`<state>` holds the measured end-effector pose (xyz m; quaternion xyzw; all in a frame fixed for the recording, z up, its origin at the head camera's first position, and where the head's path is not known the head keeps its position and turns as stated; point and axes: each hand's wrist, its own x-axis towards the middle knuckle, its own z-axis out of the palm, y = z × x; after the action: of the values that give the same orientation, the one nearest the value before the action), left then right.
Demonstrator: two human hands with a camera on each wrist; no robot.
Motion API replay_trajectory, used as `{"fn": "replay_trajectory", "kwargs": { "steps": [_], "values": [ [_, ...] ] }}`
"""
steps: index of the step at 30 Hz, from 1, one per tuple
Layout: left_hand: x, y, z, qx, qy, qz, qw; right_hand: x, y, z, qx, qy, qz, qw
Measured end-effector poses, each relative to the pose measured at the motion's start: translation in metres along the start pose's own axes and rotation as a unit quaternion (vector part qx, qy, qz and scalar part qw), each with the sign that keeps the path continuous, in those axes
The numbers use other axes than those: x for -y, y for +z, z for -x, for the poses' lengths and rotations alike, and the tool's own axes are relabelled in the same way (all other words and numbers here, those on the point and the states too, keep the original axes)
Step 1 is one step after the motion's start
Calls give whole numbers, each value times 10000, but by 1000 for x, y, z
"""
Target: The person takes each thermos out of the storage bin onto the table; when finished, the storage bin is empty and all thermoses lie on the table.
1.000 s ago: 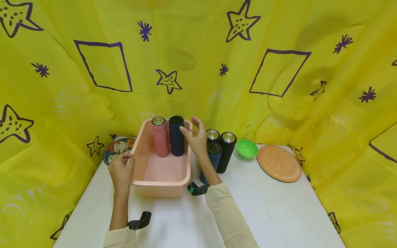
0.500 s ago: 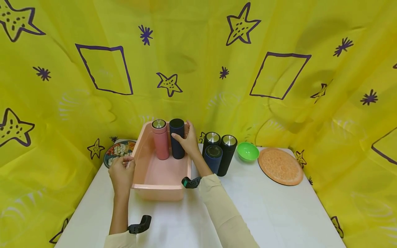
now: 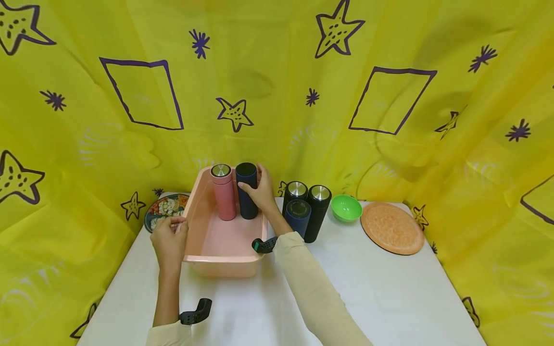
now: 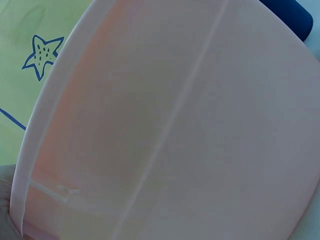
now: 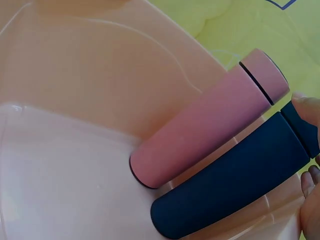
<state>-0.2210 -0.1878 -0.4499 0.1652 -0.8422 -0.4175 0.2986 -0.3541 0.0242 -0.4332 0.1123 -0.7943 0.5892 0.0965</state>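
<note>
Leftmost on the white table lies a patterned plate, partly behind the left hand. That hand grips the left rim of the pink tub, fingers curled over the edge near its front corner; the left wrist view shows little but the tub's pale wall, with a sliver of the hand at the lower left.

Inside the tub, at its far end, two flasks stand upright and just beside each other. On the left is the pink flask, with a steel cap. Next to it is the navy flask, with a dark cap. The right hand is wrapped round the navy flask's upper half from the right side, thumb across the front and fingers behind. In the right wrist view both flasks stand on the tub floor close to the far wall, and fingertips press on the navy one near its cap.

Right of the tub, on the table, three more flasks stand in a tight group: a blue flask in front, and two black flasks with steel caps behind and to its right. Further right sits a green bowl, then a round orange mat lying flat near the table's right edge. Yellow cloth with purple stars hangs behind everything.
</note>
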Motion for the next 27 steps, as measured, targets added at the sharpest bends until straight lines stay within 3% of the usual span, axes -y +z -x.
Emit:
{"fn": "replay_trajectory", "kwargs": {
  "steps": [14, 21, 27],
  "values": [
    [3, -2, 8, 67, -163, -13, 9998, -1, 5, -4, -95, 465, 585, 9972],
    [2, -1, 7, 5, -44, 44, 10000, 0, 4, -7, -186, 478, 877, 9948],
    [1, -2, 4, -94, 106, 28, 9999, -1, 5, -7, -267, 307, 806, 9959]
  ]
}}
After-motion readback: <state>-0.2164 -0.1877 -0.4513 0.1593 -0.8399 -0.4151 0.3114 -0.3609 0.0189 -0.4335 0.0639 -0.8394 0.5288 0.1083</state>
